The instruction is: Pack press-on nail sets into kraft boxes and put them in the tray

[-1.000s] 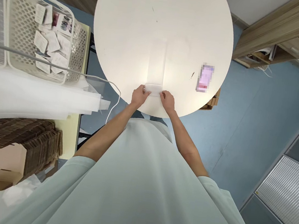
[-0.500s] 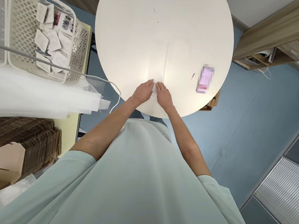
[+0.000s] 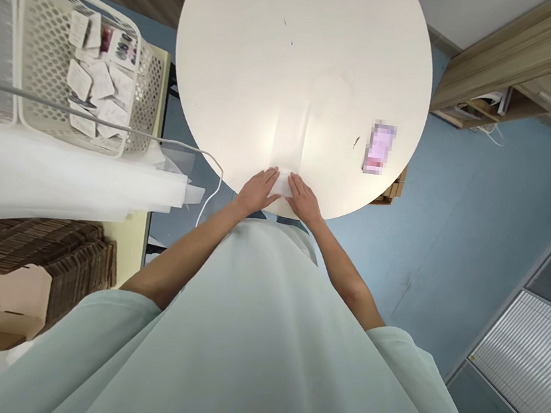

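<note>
A translucent white packing sheet (image 3: 291, 128) lies as a narrow strip on the round white table (image 3: 254, 50), running away from me. Its near end is a thicker folded or rolled bundle (image 3: 283, 184) close to the table's front edge. My left hand (image 3: 258, 189) grips the left side of that bundle, fingers on top and thumb at the near edge. On the opposite side my right hand (image 3: 303, 198) grips it the same way, its thumb almost meeting the left one. Whether anything is wrapped inside cannot be seen.
A phone (image 3: 380, 147) with a blurred screen lies on the table's right. To my left stand a white basket (image 3: 42, 57) of small cards, stacked white sheets (image 3: 73, 175) and folded cardboard boxes (image 3: 73, 255). A cable (image 3: 177, 143) crosses there. Wooden shelving (image 3: 518, 69) stands at right.
Both hands have come nearer to me along with the near end of the sheet. The thumbs now show, and the fingers sit slightly farther apart on the bundle.
</note>
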The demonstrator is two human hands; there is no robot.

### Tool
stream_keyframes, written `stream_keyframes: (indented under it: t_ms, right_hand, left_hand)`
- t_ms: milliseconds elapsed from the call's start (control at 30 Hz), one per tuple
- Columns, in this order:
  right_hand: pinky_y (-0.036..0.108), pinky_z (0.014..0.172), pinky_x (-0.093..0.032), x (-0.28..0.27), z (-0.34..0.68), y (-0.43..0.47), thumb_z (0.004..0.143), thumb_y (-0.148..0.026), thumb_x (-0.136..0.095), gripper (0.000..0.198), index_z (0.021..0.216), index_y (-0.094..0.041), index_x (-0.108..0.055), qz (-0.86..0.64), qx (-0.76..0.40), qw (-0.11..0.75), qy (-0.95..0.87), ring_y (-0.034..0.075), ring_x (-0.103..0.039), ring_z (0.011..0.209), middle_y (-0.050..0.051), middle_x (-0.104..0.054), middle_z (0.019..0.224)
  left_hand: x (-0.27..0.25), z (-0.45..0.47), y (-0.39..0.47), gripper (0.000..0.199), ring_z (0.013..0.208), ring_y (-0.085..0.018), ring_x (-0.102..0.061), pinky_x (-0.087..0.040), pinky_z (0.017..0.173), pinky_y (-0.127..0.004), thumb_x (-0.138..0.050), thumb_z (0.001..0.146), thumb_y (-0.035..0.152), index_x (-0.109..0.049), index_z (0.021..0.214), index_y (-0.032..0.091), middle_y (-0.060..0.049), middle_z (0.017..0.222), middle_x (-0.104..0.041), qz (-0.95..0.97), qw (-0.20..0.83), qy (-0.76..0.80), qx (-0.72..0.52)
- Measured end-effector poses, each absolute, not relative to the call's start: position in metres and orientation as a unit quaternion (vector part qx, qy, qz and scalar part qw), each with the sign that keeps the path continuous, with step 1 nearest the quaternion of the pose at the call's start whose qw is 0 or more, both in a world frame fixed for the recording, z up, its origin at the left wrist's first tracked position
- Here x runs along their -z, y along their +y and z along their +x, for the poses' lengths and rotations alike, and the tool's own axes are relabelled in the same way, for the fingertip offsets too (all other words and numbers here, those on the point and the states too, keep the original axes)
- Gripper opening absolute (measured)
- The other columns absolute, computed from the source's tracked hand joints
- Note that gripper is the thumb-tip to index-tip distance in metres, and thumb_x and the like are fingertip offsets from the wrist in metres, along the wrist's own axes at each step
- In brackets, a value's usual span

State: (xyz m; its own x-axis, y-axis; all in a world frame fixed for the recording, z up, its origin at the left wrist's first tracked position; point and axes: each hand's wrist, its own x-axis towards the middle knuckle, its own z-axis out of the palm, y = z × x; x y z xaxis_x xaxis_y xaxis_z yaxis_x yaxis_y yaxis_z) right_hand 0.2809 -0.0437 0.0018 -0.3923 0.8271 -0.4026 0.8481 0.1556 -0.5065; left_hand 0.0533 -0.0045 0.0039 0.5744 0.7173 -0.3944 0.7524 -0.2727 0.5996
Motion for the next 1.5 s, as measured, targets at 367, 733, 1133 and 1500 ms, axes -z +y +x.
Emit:
stream_keyframes:
  t_ms: [367, 733, 1133, 1500]
  right_hand:
    - [0.051, 0.128, -0.049, -0.009, 0.289, -0.059, 0.119, -0.053, -0.031, 0.064, 0.17, -0.018, -0.047, 0.583, 0.374, -0.057, 0.719, 0.03, -0.053, 0.16, 0.017, -0.05, 0.175]
    - [0.04, 0.097, -0.063, -0.013, 0.27, -0.005, 0.12, -0.048, -0.038, 0.043, 0.132, -0.021, -0.068, 0.704, 0.398, -0.044, 0.587, 0.025, -0.076, 0.107, 0.012, -0.077, 0.124]
    - [0.06, 0.124, -0.053, -0.008, 0.253, 0.018, 0.112, -0.024, -0.037, 0.056, 0.167, -0.016, -0.045, 0.721, 0.342, -0.082, 0.597, 0.034, -0.052, 0.157, 0.022, -0.052, 0.169]
    - [0.051, 0.136, -0.041, -0.007, 0.271, -0.038, 0.114, -0.026, -0.043, 0.063, 0.176, -0.02, -0.039, 0.599, 0.333, -0.006, 0.728, 0.028, -0.033, 0.172, 0.012, -0.03, 0.186]
  left_hand:
    - [-0.014, 0.046, -0.01, 0.066, 0.153, -0.032, -0.059, -0.049, 0.126, -0.046, -0.059, 0.104, 0.041, -0.054, 0.167, 0.02, -0.011, 0.171, -0.056, 0.71, 0.449, 0.542, 0.009]
    - [-0.013, 0.066, 0.031, 0.025, 0.106, -0.03, -0.076, -0.056, 0.091, -0.038, -0.07, 0.1, 0.049, -0.077, 0.098, 0.024, -0.009, 0.11, -0.084, 0.563, 0.443, 0.697, -0.016]
    - [-0.003, 0.084, 0.042, 0.064, 0.154, -0.041, -0.052, -0.044, 0.126, -0.057, -0.054, 0.108, 0.045, -0.049, 0.165, 0.016, -0.023, 0.166, -0.056, 0.667, 0.36, 0.651, -0.045]
    - [-0.011, 0.074, -0.001, 0.056, 0.166, -0.033, -0.041, -0.038, 0.134, -0.055, -0.043, 0.109, 0.027, -0.057, 0.161, 0.013, -0.02, 0.175, -0.049, 0.759, 0.378, 0.529, -0.023]
